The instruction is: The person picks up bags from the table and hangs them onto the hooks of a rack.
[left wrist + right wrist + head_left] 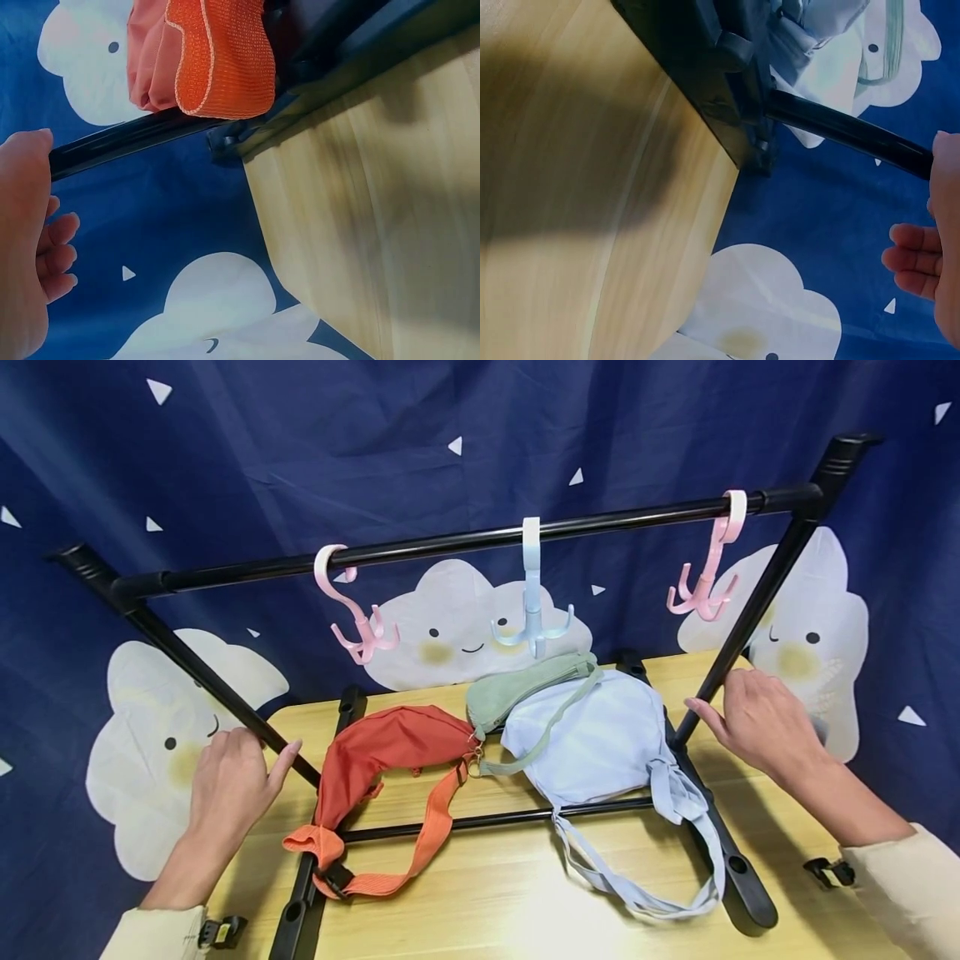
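Observation:
A black garment rack stands on the wooden table, its two side posts rising to a top bar. My left hand grips the left post, thumb in front and fingers curled behind it. The right post is held likewise by my right hand. From the bar hang a pink hook on the left, a light-blue hook in the middle and another pink hook on the right. Below lie a red-orange waist bag, a green pouch and a pale-blue bag with a knotted strap.
Black feet of the rack run front to back on the table, joined by a low crossbar. The bags lie over this crossbar. Behind the rack hangs a dark blue curtain printed with clouds and triangles.

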Available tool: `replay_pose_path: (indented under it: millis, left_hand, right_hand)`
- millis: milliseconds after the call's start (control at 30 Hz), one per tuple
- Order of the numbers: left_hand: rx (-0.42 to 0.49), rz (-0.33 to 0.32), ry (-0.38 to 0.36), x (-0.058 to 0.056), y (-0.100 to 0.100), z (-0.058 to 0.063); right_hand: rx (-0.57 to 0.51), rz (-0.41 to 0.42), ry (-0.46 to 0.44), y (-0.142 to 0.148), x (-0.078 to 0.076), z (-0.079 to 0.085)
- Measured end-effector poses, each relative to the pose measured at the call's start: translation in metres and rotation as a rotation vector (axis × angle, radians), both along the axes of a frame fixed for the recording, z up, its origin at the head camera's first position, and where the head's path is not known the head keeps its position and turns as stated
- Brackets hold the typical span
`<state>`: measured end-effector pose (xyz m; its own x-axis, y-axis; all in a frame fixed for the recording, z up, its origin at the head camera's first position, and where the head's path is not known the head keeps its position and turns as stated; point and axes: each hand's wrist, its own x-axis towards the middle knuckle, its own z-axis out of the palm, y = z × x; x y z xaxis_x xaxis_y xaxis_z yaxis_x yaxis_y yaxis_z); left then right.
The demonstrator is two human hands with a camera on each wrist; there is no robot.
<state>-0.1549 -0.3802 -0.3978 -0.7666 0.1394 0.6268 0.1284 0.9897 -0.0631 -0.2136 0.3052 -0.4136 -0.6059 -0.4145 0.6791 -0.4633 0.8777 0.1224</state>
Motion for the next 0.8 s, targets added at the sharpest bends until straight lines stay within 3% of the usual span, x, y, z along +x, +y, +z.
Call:
replay_pose_path:
  millis: [100, 333, 800]
  left_hand:
    - [-0.008, -0.006, 0.007, -0.001, 0.001, -0.001]
    - [0.064, 0.017, -0.078, 0.000, 0.006, -0.007]
    - [0.042, 0.029, -0.072, -0.001, 0.009, -0.004]
  right_hand:
    - [-0.015, 0.016, 0.026, 0.000, -0.002, -0.003]
    - [-0.017, 0.046, 0.058, -0.001, -0.002, -0.011]
    - [-0.048, -0.006, -0.032, -0.005, 0.001, -0.011]
